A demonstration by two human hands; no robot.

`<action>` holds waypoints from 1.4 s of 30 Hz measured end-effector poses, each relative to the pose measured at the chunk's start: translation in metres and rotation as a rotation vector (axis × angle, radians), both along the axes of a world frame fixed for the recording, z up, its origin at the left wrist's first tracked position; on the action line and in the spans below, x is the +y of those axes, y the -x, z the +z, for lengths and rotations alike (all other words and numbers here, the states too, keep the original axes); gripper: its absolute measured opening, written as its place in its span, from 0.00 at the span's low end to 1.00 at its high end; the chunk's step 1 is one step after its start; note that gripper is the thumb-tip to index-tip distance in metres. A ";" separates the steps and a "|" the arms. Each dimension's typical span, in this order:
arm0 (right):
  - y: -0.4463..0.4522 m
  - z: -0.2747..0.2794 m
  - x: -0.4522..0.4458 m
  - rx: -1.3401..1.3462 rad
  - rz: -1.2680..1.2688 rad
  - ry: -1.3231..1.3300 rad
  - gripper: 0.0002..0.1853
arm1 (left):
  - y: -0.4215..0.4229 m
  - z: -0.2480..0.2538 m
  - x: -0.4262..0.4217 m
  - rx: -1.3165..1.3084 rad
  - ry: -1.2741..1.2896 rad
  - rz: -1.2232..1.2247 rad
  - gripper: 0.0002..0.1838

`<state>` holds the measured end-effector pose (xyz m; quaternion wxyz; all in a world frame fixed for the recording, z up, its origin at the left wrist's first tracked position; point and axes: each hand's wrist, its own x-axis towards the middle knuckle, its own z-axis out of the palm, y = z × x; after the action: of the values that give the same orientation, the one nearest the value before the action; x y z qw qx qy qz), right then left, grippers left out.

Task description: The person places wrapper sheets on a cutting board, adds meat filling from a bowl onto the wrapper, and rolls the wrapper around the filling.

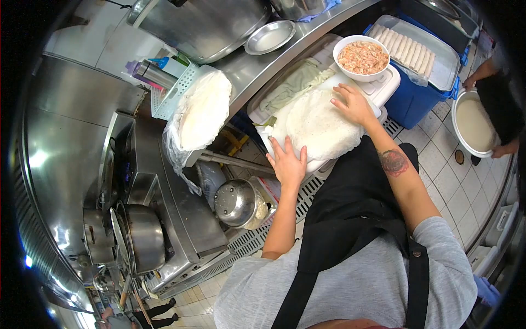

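Note:
A pale, round, thin wrapper sheet [320,125] lies spread on a white board in front of me. It looks like a spring roll wrapper, with an uneven edge. My left hand [289,164] rests at its near left edge, fingers apart. My right hand [353,105] lies over its right side, also with fingers spread. Beyond the sheet stands a white bowl [351,73] of orange-pink minced filling [362,57]. On the left, a stack of similar round sheets [205,109] sits on plastic wrap. Several pale rolls [408,48] lie in a tray at upper right.
A blue tub [408,104] supports the roll tray. At right, another person's hands hold a white basin [459,129] of pale liquid. A metal counter [249,77] carries a large pot [208,33] and a metal dish [270,37]. A metal colander [234,203] stands low at left.

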<state>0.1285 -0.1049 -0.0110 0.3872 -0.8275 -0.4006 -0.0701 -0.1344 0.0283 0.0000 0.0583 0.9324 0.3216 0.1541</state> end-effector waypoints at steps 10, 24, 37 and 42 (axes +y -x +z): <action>0.001 0.001 -0.001 0.009 0.004 -0.005 0.28 | 0.000 0.000 0.000 0.006 0.006 0.002 0.38; 0.013 0.017 -0.009 0.033 -0.171 -0.085 0.24 | 0.000 0.002 -0.001 0.009 0.004 0.007 0.38; 0.005 0.012 -0.004 0.163 -0.194 -0.037 0.15 | -0.001 0.003 -0.002 0.018 0.012 0.021 0.38; -0.005 0.007 0.008 0.104 -0.195 0.071 0.09 | -0.002 0.004 -0.001 0.025 0.035 0.031 0.38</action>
<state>0.1340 -0.0965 -0.0040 0.3692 -0.8782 -0.2999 -0.0499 -0.1328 0.0269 0.0041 0.0680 0.9280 0.3394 0.1379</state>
